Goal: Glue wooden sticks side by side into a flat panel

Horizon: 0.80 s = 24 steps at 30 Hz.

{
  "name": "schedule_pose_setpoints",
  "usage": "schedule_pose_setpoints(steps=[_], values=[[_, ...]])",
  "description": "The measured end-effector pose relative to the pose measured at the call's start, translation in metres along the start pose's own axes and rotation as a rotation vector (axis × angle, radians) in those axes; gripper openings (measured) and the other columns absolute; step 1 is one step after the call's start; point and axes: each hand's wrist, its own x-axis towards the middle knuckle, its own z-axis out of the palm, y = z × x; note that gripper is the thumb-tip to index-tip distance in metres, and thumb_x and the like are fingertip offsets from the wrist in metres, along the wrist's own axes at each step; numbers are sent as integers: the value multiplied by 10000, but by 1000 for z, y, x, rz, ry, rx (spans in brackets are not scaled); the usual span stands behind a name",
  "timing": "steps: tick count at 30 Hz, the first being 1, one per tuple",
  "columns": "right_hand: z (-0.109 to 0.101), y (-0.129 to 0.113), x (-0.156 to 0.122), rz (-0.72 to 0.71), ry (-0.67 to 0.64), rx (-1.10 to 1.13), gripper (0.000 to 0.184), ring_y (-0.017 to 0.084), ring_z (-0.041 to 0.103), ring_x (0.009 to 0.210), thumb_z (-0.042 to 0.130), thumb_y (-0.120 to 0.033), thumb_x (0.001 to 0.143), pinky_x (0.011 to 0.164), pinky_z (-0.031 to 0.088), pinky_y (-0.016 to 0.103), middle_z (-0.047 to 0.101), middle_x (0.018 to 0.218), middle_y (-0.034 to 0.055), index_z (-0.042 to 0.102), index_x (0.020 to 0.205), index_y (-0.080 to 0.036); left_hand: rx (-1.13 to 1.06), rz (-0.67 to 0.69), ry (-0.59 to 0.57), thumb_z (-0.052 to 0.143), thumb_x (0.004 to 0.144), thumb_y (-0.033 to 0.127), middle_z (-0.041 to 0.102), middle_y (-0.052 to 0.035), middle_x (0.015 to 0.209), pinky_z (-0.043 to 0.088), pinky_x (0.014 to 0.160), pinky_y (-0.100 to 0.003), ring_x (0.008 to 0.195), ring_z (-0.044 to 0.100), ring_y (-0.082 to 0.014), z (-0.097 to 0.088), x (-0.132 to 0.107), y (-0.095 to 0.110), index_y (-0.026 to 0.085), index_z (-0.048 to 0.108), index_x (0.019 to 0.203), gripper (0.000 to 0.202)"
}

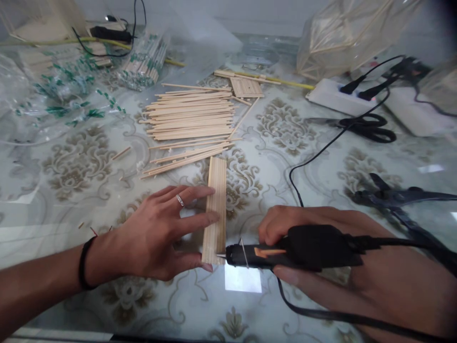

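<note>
My left hand [162,233] lies flat on the table with fingers spread, its fingertips and thumb pressing the left edge of a narrow panel of joined wooden sticks [215,209]. A ring sits on one finger and a black band on the wrist. My right hand [321,252] is closed around a black glue gun [285,250] with an orange trigger. The gun's nozzle points left and touches the near right corner of the stick panel.
A pile of loose wooden sticks [191,119] lies beyond the panel. Plastic bags of sticks [144,59] sit at the back left. Black scissors [364,126], a white power strip [339,97], black cables and pliers [400,197] are on the right.
</note>
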Motion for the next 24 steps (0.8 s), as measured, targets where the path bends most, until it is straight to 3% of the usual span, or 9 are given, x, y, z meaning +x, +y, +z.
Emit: schedule_pose_setpoints(steps=[5,16,24], values=[[-3,1,3,22,117,-37,142,204,683,595,693,-375,976,577,551,349,727,763,-13,662,872,-283,18,10,12,741,926,644,604,-186,1541,616,1025,-562,1238,715,-374,0,0,-1,230,687,1316,571],[1,-3,-1,-30,-20,-8,103,174,646,596,622,-275,986,560,510,313,690,753,-19,614,883,-267,12,6,-18,740,931,644,581,-181,1568,605,1046,-587,1277,691,-384,-1,-1,-1,234,669,1347,589],[-2,1,-1,-25,24,-30,79,178,648,603,662,-263,962,585,523,318,692,762,-21,619,897,-275,5,0,6,744,930,636,589,-185,1562,606,1075,-577,1291,695,-375,1,-1,0,234,672,1354,589]])
